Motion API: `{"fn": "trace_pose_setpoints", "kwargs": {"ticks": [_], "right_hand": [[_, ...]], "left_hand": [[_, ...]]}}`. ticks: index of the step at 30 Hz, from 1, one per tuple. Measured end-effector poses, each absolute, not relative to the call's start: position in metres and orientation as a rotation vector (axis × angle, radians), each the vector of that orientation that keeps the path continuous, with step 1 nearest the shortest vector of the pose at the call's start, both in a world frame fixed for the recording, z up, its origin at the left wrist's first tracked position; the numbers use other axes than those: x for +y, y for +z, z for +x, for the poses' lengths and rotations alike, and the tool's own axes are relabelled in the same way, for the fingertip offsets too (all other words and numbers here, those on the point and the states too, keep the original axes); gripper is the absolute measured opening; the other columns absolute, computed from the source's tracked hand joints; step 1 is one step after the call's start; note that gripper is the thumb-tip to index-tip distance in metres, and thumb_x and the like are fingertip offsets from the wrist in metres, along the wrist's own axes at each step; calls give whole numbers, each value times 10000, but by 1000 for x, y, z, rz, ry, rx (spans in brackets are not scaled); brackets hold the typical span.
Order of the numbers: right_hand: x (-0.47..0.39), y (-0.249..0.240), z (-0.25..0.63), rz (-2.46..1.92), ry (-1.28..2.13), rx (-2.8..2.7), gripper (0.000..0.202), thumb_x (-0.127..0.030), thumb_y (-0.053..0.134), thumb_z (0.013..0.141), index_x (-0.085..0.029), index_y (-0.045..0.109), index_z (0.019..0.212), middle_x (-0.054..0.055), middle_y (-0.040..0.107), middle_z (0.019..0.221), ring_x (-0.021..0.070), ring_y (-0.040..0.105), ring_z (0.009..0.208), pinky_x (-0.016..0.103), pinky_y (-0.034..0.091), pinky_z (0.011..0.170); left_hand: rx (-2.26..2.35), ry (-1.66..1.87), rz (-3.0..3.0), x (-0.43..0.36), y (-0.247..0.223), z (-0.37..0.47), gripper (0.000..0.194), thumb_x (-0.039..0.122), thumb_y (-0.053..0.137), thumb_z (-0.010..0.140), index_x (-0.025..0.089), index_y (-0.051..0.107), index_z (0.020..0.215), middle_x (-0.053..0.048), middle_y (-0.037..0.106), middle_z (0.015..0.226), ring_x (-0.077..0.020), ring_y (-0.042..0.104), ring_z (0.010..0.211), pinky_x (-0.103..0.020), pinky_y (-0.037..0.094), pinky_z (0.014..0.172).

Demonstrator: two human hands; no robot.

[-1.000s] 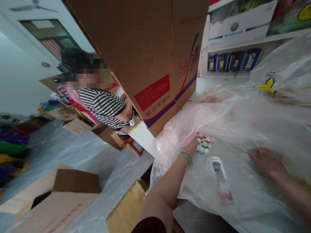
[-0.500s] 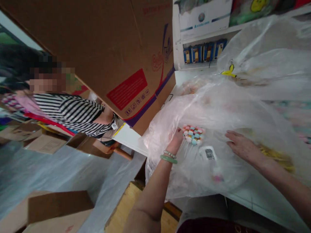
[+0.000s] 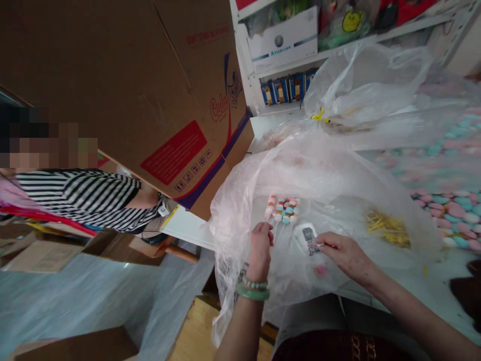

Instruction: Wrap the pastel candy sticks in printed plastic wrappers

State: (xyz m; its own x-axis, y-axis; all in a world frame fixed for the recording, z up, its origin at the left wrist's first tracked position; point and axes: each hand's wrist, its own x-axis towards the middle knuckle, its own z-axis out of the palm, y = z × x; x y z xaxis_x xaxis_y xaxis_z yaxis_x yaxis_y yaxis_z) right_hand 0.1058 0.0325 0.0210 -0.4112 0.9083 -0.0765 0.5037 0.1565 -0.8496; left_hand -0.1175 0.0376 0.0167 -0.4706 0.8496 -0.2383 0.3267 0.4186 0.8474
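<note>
A cluster of marshmallow skewers (image 3: 287, 210), in pink, white and teal, lies on clear plastic with the sticks pointing towards me. My left hand (image 3: 260, 248), wearing a beaded bracelet and a green bangle, is closed just below the leftmost skewer (image 3: 269, 207), its stick running into the fingers. Right of the cluster sits a small stack of white cards (image 3: 308, 235) with a black code printed on it. Over the cards' right edge, my right hand (image 3: 343, 253) pinches thumb and finger together on something small and pale that I cannot make out.
Clear plastic sheeting (image 3: 240, 200) covers much of the white table. Yellow twist ties (image 3: 389, 228) lie at right, with many marshmallows (image 3: 458, 213) beyond. A large carton (image 3: 150, 100) stands at left; a person in a striped shirt (image 3: 82, 193) is behind it. Shelves (image 3: 280, 67) stand at the back.
My right hand has come left to the cards, and its spread fingers have closed into a pinch. My left hand has drawn back from the cluster towards me. The camera view has shifted right.
</note>
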Motion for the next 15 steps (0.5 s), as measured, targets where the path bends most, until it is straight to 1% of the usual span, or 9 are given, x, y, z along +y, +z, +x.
{"fn": "trace_pose_setpoints", "kwargs": {"ticks": [1,3,5,7,9,10,12,13,15], "right_hand": [[30,21,101,-1354,1255,-1906,241,-289,467,817,-218,695,848,19,693,877,197,617,852,309,453,780],[26,20,90,-1332,1387,-1772,236,-319,484,804,-204,689,821,11,681,801,183,612,792,282,451,724],[21,18,78,-1269,1527,-1659,256,-366,477,806,-191,655,753,-5,635,659,156,593,654,253,446,618],[14,17,68,-1234,1704,-1514,293,-428,453,808,-195,586,690,-39,534,486,134,526,459,239,411,473],[8,17,61,-1276,1840,-1344,307,-477,440,797,-212,515,660,-75,412,363,127,418,308,237,333,349],[5,17,61,-1317,1867,-1276,308,-491,441,791,-220,494,657,-86,372,335,127,378,270,238,296,316],[4,17,66,-1399,1829,-1225,296,-490,465,778,-219,497,662,-84,394,351,122,374,267,235,279,309],[5,17,72,-1432,1777,-1243,288,-476,473,779,-213,513,668,-73,437,389,118,397,292,233,293,327],[12,16,91,-1501,1592,-1357,274,-439,469,799,-203,561,694,-45,523,490,117,470,383,229,344,395]], "left_hand": [[1915,1072,907,25,17,-106,211,317,357,831,184,504,760,49,408,504,-94,402,451,-206,316,466],[1712,1216,731,-2,17,-77,226,375,404,820,181,515,788,53,423,521,-84,391,449,-200,317,460],[1507,1295,596,-24,16,-48,260,422,455,816,176,517,760,49,435,537,-74,384,456,-198,322,465],[1406,1322,538,-38,14,-22,302,457,486,815,170,506,722,50,413,535,-68,363,458,-195,309,453],[1368,1309,534,-43,11,-5,318,479,486,820,167,531,782,55,390,538,-71,345,457,-196,283,432],[1355,1285,542,-44,9,1,324,482,475,826,167,547,843,58,384,540,-75,340,455,-198,274,425],[1339,1169,597,-44,6,7,327,468,441,842,171,562,905,55,392,538,-85,348,447,-209,282,424],[1339,1069,664,-43,6,8,309,445,432,846,171,572,875,45,417,541,-91,367,450,-218,301,436],[1407,838,892,-43,6,6,271,378,439,841,173,579,732,12,481,558,-110,433,488,-240,349,485]]}}
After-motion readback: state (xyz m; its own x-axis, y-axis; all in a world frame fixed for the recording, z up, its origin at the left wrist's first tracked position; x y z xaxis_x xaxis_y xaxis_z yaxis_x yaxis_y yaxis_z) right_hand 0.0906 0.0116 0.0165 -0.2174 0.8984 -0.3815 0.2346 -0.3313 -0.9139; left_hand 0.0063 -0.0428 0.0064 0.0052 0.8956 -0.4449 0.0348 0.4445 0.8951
